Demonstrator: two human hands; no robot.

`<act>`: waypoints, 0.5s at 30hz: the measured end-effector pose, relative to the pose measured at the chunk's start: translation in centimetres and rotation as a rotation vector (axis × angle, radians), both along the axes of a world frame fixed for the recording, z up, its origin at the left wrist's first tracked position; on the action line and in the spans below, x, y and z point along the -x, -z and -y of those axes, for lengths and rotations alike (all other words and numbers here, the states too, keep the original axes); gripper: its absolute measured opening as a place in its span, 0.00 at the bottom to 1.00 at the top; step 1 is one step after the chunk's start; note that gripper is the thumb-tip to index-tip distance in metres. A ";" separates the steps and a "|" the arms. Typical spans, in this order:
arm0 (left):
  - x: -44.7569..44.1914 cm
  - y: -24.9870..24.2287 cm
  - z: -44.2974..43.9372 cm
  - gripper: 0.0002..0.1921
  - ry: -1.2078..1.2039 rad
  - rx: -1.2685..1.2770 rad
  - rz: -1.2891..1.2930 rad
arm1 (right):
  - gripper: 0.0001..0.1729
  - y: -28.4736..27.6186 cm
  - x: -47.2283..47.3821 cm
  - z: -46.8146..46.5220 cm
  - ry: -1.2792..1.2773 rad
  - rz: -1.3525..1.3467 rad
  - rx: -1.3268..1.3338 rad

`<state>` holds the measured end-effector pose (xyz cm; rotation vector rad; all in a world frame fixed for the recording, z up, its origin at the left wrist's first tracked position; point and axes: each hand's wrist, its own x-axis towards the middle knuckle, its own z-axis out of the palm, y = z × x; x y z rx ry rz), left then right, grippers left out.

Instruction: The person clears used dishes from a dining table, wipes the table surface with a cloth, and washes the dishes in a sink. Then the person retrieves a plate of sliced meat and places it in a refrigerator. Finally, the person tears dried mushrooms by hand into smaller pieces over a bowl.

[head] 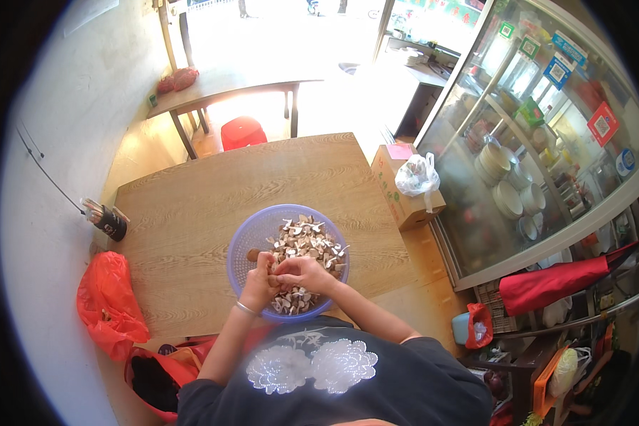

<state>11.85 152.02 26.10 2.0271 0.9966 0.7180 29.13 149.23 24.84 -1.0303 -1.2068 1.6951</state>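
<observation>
A purple plastic colander (250,226) stands on the wooden table before me, heaped with cut or torn mushroom pieces (309,239), brown outside and white inside. Over its near side my left hand (260,287), a bracelet at the wrist, holds a small brown mushroom (273,280) in bent fingers. My right hand (310,274) meets it from the other side, thumb and fingertips closed on the same mushroom, which the fingers partly hide. One whole brown mushroom cap (253,254) rests by the colander's left wall, just beyond my left hand.
A red plastic bag (109,306) sits at the table's left edge, below a black holder of chopsticks (106,221). On the right are a cardboard box (399,197) with a white plastic bag (418,174) on it and a glass partition (458,160). Beyond stands a red stool (243,133).
</observation>
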 end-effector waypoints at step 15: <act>1.6 3.2 0.0 0.09 0.006 0.752 0.640 | 0.11 -0.1 -2.2 0.3 0.008 -0.014 0.057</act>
